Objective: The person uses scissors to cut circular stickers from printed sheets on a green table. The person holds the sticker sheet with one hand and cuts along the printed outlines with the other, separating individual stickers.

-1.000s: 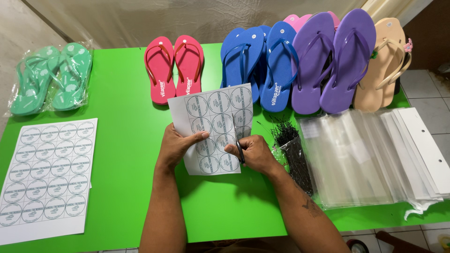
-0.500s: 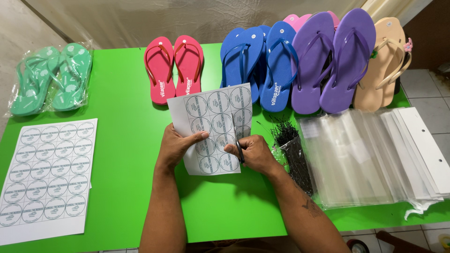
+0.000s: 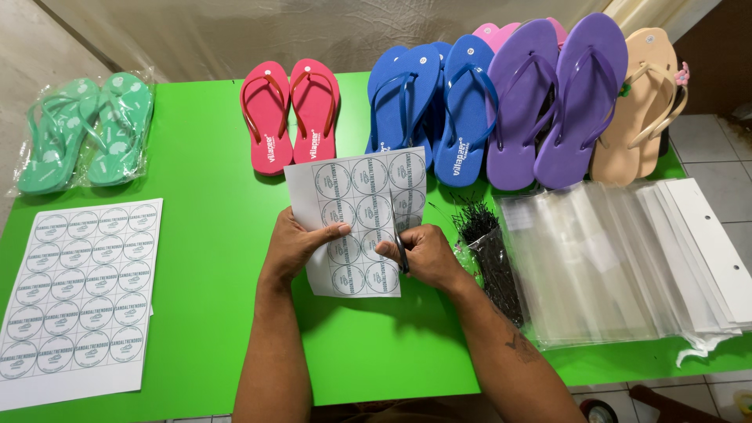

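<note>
On the green bench (image 3: 211,235) we hold a sheet of round printed labels (image 3: 356,223) raised over its middle, tilted with its top edge toward the sandals. Our left hand (image 3: 298,243) pinches the sheet's left edge, thumb lying across the front and fingers closed behind. Our right hand (image 3: 419,254) is curled closed at the sheet's right edge around dark scissors (image 3: 401,252), whose blades stand in a cut running down between two columns of labels.

At the bench's left front lies a second, full sheet of round labels (image 3: 78,301), flat and well apart from our hands. Behind it, at the far left corner, sits a pair of mint-green flip-flops sealed in a clear bag (image 3: 82,129).

Along the far edge, left to right, we list: a pair of red flip-flops (image 3: 291,113), soles down; blue flip-flops (image 3: 435,106), overlapping one another; a pair of purple flip-flops (image 3: 552,102), with pink flip-flops (image 3: 495,31) partly hidden behind them; and beige flip-flops (image 3: 642,106) at the right end.

Just beside our right hand lies a bundle of thin black ties in a clear sleeve (image 3: 493,258), its near end touching our forearm. To the right of it, a fanned stack of clear plastic bags with white header strips (image 3: 634,262) covers the bench's right front and overhangs the edge. Grey floor tiles (image 3: 721,157) show beyond the bench at right.
</note>
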